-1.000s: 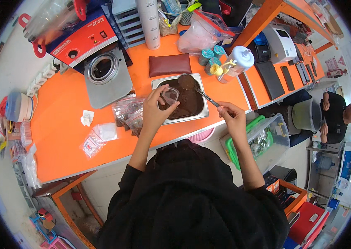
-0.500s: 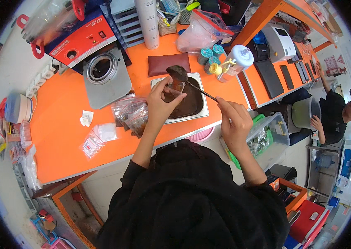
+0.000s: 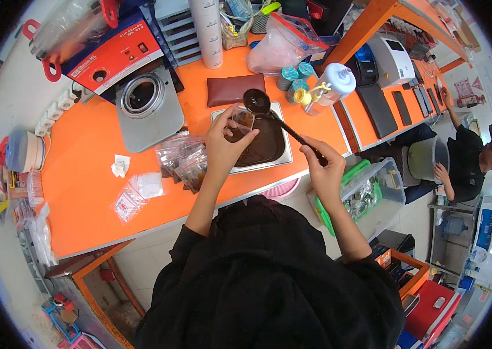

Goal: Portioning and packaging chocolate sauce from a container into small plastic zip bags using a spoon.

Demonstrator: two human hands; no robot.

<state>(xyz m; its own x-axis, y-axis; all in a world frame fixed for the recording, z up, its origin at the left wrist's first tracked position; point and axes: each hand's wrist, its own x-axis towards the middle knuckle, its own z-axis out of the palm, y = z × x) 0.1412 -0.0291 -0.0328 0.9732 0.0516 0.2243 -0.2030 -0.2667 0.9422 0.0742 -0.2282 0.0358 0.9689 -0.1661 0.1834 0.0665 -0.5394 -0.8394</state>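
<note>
In my left hand (image 3: 222, 148) I hold a small clear plastic pouch (image 3: 242, 121), pinched open at its mouth and upright, just above the near left corner of the steel tray (image 3: 285, 154). The tray is shallow, rectangular, and filled with dark brown sauce; it sits on the orange counter. In my right hand (image 3: 322, 171) I grip the long dark handle of a black ladle (image 3: 256, 101). The handle slants up across the tray, and the round bowl hangs level just beside the pouch's mouth, at its far edge.
</note>
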